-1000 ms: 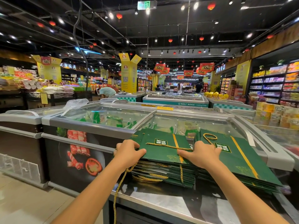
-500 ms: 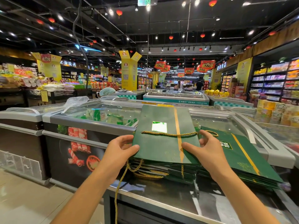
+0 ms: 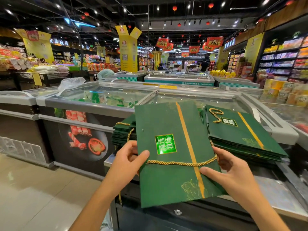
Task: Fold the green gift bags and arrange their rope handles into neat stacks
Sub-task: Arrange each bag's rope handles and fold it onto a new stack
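Observation:
I hold one flat green gift bag [image 3: 168, 127] lifted off the freezer top, tilted toward me, its gold stripe and shiny green label facing up. A gold rope handle [image 3: 181, 163] lies across its lower part. My left hand [image 3: 129, 160] pinches the bag's left edge, thumb on top by the rope's end. My right hand [image 3: 231, 167] grips the right edge, thumb on the bag's face. Behind the bag on the left sits a stack of folded green bags [image 3: 123, 132] with loose rope. A second stack [image 3: 241, 135] lies to the right, a rope curl on top.
Both stacks rest on a metal counter [image 3: 275, 194] at the end of a glass-lidded chest freezer [image 3: 103, 97]. More freezers stand left and behind. A tiled floor [image 3: 33, 189] opens at lower left. Store shelves line the right side.
The top bag went from lying flat on the left stack to raised and pulled toward me. Both hands came back with it, gripping its side edges.

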A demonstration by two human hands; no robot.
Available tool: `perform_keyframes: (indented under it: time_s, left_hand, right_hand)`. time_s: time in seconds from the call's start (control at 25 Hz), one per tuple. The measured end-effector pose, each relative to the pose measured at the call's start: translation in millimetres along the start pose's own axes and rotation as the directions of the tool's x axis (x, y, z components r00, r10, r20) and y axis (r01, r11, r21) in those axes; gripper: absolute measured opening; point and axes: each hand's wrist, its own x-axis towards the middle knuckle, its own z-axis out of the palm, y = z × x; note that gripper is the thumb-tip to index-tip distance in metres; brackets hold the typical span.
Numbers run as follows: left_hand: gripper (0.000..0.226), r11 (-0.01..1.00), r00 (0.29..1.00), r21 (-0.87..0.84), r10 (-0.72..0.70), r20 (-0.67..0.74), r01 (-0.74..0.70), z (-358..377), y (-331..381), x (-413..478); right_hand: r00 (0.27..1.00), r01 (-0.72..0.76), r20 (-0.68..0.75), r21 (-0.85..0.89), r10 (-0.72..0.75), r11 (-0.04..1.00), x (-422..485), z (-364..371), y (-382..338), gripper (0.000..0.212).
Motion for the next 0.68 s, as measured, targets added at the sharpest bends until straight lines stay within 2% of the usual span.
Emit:
perform_keyframes:
  time_s: [0.08, 0.24, 0.32, 0.48, 0.68]
  left_hand:
    - [0.006, 0.999, 0.998, 0.014, 0.04, -0.057, -0.039, 7.1, -0.7, 7.5]
    - [0.005, 0.999, 0.992, 0.019, 0.044, -0.12, -0.042, 15.3, -12.8, 12.6]
    - [0.006, 0.998, 0.99, 0.024, 0.056, -0.128, -0.053, 15.1, -17.1, 12.0]
    - [0.005, 0.998, 0.99, 0.025, 0.065, -0.129, -0.063, 13.3, -21.8, 14.4]
    - [0.005, 0.998, 0.992, 0.021, 0.064, -0.113, -0.062, 13.5, -23.8, 15.3]
  right_hand:
    - [1.0, 0.006, -0.023, 0.046, -0.005, 0.999, -1.5, 1.1, 4.1, 0.065]
    - [0.959, 0.018, -0.28, 0.203, 0.041, 0.979, -5.7, 4.4, 7.2, 0.031]
    - [0.938, 0.009, -0.336, 0.27, 0.086, 0.963, -8.2, 4.5, 5.7, 0.015]
    - [0.916, 0.025, -0.39, 0.289, 0.093, 0.957, -8.3, 1.0, 9.5, 0.015]
    - [0.934, 0.005, -0.337, 0.341, 0.118, 0.94, -5.7, -1.1, 14.3, 0.034]
